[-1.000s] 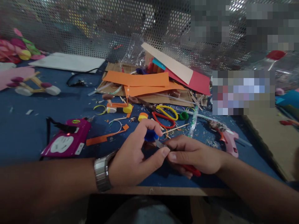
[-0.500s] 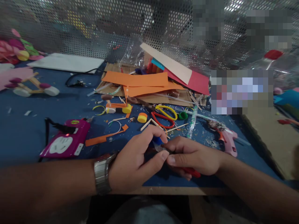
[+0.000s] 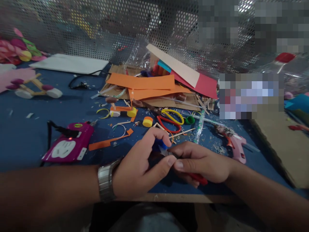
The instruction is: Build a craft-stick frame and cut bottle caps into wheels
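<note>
In the head view, my left hand (image 3: 145,166) curls its fingers round a small blue bottle cap (image 3: 158,144), partly hidden behind the index finger. My right hand (image 3: 201,162) is wrapped round a red-handled knife (image 3: 198,178), most of its handle covered by the palm. A grey metal blade tip (image 3: 164,150) points left against the cap, with my left thumb close under it. Both hands are nearly touching above the table's front edge. Just beyond them lie scissors (image 3: 170,124) with yellow and red handles, and thin wooden sticks (image 3: 184,132).
A magenta box with a cable (image 3: 70,141) stands left, a pink glue gun (image 3: 238,146) right. Orange paper (image 3: 145,82) and cardboard pile up behind. A yellow-orange cap (image 3: 147,121), a green cap (image 3: 190,120) and a wheeled stick model (image 3: 36,88) lie about.
The blue cap has shifted slightly left and turned, so more of it shows beside the blade. Both hands stay in nearly the same place, still gripping.
</note>
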Available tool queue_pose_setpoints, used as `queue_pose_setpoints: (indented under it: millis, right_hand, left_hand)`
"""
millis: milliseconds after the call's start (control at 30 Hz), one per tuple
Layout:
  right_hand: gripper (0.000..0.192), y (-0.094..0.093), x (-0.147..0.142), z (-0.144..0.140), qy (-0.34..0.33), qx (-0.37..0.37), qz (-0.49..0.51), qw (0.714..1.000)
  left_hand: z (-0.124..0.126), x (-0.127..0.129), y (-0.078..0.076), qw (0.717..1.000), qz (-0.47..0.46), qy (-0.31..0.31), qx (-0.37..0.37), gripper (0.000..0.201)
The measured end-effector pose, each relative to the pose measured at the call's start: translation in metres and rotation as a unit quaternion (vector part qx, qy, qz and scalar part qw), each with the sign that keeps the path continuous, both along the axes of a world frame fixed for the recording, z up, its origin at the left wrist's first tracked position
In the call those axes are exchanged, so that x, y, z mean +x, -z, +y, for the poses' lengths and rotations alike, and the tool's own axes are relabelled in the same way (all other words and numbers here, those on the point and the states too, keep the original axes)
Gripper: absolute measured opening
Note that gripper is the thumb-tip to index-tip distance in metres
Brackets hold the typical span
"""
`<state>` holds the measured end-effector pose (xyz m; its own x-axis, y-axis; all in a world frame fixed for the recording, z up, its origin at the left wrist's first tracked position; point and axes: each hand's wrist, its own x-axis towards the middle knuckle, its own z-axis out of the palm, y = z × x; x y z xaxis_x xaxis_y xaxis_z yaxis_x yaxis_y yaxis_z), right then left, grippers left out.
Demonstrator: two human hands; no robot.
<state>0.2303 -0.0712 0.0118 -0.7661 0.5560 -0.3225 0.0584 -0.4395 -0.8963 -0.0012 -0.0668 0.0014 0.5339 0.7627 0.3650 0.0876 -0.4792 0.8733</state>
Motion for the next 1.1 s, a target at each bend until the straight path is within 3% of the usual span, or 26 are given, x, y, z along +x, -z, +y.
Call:
queue_pose_setpoints:
  millis: [300,500,667,1100]
  right_hand:
    - [0.049,-0.0014,0.0023,0.0026,0.007,0.014,-0.011,1.000]
    - [0.049,0.0020,0.0023,0.0006,0.004,0.003,-0.002,1.000]
    - [0.051,0.0042,0.0006,-0.0015,0.005,0.000,-0.007,1.000]
    - [0.051,0.0017,0.0027,0.0003,0.000,0.017,-0.007,1.000]
  left_hand:
    - [-0.0001,0.0005,0.0031,0.999,-0.038,-0.014,-0.033,0.028]
    - [-0.0007,-0.0005,0.0005,0.999,-0.006,-0.012,0.050,0.026]
    - [-0.0007,-0.0004,-0.0015,0.998,0.028,0.017,0.060,0.017]
    - [-0.0014,0.0009,-0.0020,0.999,-0.033,0.014,-0.034,0.019]
